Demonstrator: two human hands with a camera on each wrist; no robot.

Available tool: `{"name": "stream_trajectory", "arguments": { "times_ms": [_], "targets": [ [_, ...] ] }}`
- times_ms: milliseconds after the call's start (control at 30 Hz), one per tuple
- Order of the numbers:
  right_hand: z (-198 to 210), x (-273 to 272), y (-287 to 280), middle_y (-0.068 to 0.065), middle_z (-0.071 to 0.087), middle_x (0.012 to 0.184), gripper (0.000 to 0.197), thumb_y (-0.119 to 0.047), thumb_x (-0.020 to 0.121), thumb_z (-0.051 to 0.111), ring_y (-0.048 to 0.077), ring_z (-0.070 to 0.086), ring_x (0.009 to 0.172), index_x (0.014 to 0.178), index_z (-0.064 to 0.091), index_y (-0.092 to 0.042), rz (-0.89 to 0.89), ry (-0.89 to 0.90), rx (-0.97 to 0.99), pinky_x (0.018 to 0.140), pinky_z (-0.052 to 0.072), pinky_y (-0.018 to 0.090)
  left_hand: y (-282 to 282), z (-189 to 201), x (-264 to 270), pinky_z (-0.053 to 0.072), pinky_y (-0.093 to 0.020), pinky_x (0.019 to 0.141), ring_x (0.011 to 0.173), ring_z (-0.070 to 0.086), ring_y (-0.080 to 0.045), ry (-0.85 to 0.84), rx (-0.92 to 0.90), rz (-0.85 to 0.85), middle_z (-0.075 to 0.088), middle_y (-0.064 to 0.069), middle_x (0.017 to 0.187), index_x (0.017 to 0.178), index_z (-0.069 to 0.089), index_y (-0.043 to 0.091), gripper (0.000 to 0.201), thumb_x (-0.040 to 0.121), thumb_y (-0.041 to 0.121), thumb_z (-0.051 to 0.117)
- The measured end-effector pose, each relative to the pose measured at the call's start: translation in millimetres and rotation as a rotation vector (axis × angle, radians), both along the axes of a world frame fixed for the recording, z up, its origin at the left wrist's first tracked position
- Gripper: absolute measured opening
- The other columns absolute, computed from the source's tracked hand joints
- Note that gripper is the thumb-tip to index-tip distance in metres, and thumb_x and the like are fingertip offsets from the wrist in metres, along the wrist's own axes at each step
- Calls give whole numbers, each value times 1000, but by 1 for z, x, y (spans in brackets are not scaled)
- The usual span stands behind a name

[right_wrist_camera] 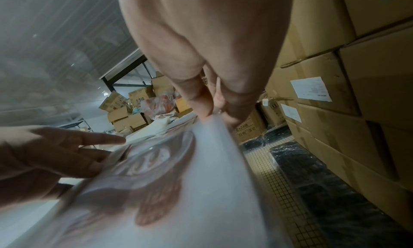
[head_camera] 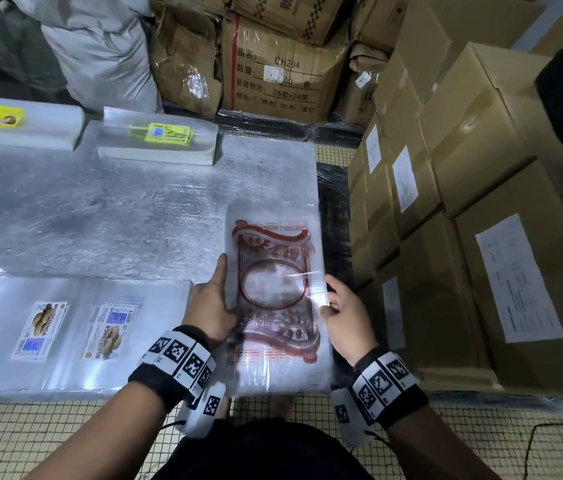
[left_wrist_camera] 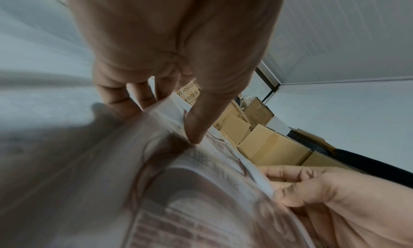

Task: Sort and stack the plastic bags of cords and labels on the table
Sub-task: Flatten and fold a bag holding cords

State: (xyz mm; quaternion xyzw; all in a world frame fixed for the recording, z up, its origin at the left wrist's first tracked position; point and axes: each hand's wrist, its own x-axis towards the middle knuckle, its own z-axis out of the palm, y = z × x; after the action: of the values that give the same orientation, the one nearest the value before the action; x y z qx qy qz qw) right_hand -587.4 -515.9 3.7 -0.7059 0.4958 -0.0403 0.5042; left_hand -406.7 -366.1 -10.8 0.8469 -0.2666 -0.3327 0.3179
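Grey table (head_camera: 100, 209), red-printed clear bag stack (head_camera: 275, 299), both hands gripping

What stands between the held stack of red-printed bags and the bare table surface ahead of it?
Nothing visible does. Both the left hand and right hand grip the red-printed bags at the table's near right corner; the grey surface beyond them lies bare up to the yellow-labelled stacks.

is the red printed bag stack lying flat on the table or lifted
Partly lifted. Both hands grip the red printed bag stack by its side edges, left hand, right hand; its near end overhangs the table edge.
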Motion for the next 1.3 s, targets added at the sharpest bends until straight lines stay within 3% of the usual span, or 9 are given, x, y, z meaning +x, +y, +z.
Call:
{"name": "stream_trajectory", "arguments": {
  "times_ms": [133, 267, 400, 600, 667, 867, 1100, 1200, 1300],
  "targets": [
    [-4, -5, 7, 0, 58, 140, 63, -4, 98, 51, 17, 57, 123, 154, 32, -26, 38, 77, -63, 109, 44, 38, 0, 3, -6, 26, -42, 113, 130, 38, -37, -28, 66, -4, 63, -16, 123, 156, -5, 29, 109, 81, 12, 73],
    [1, -9, 9, -1, 63, 130, 58, -5, 98, 52, 16, 59, 111, 150, 40, -28, 70, 98, -82, 99, 45, 29, -2, 5, -10, 13, -32, 112, 133, 34, -35, -46, 89, -38, 53, -12, 139, 156, 1, 28, 100, 85, 11, 69],
    [1, -9, 12, -11, 60, 114, 55, -6, 99, 51, 9, 53, 101, 147, 44, -31, 73, 76, -47, 93, 41, 24, -2, 0, -12, -5, -31, 118, 146, 20, -36, -102, 122, -77, 9, -2, 164, 157, 3, 25, 93, 88, 13, 64],
    [-9, -4, 14, -11, 54, 138, 61, -16, 99, 53, 8, 52, 118, 154, 31, -33, 53, 92, 14, 103, 39, 24, -6, 4, -15, 11, -40, 120, 146, 13, -38, -87, 169, -115, -2, -3, 164, 156, -2, 31, 100, 86, 13, 68],
    [-9, -1, 16, -6, 48, 148, 66, -19, 99, 54, 13, 52, 125, 156, 23, -34, 50, 109, 66, 110, 41, 33, -5, 7, -17, 16, -42, 119, 144, 11, -40, -86, 183, -137, -5, -4, 164, 156, -4, 31, 104, 84, 13, 69],
    [-8, -1, 19, 1, 40, 155, 70, -18, 101, 53, 21, 48, 133, 158, 15, -31, 86, 142, 74, 112, 39, 35, -1, 7, -18, 15, -38, 120, 147, 5, -36, -104, 172, -159, -12, -6, 163, 157, -1, 23, 102, 84, 16, 71],
    [-9, -3, 24, 5, 53, 142, 77, -17, 101, 51, 18, 59, 96, 158, 5, -40, 98, 120, 87, 94, 55, 41, 8, 5, -21, 6, -25, 119, 151, 1, -24, -108, 93, -187, -18, -6, 162, 156, -3, 19, 110, 81, 22, 76],
    [-9, -4, 24, 1, 43, 152, 79, -17, 101, 51, 15, 54, 103, 157, 1, -41, 110, 102, 106, 97, 51, 35, 12, 1, -24, 3, -20, 115, 151, 0, -22, -123, 77, -213, -21, -5, 161, 156, -4, 19, 109, 82, 19, 76],
    [-6, -5, 25, 5, 50, 144, 79, -14, 102, 50, 24, 61, 112, 157, 0, -39, 122, 88, 123, 99, 52, 43, 14, -3, -26, 2, -16, 115, 151, -2, -20, -139, 49, -225, -26, -3, 159, 156, 0, 15, 102, 84, 15, 72]
  ]
}}
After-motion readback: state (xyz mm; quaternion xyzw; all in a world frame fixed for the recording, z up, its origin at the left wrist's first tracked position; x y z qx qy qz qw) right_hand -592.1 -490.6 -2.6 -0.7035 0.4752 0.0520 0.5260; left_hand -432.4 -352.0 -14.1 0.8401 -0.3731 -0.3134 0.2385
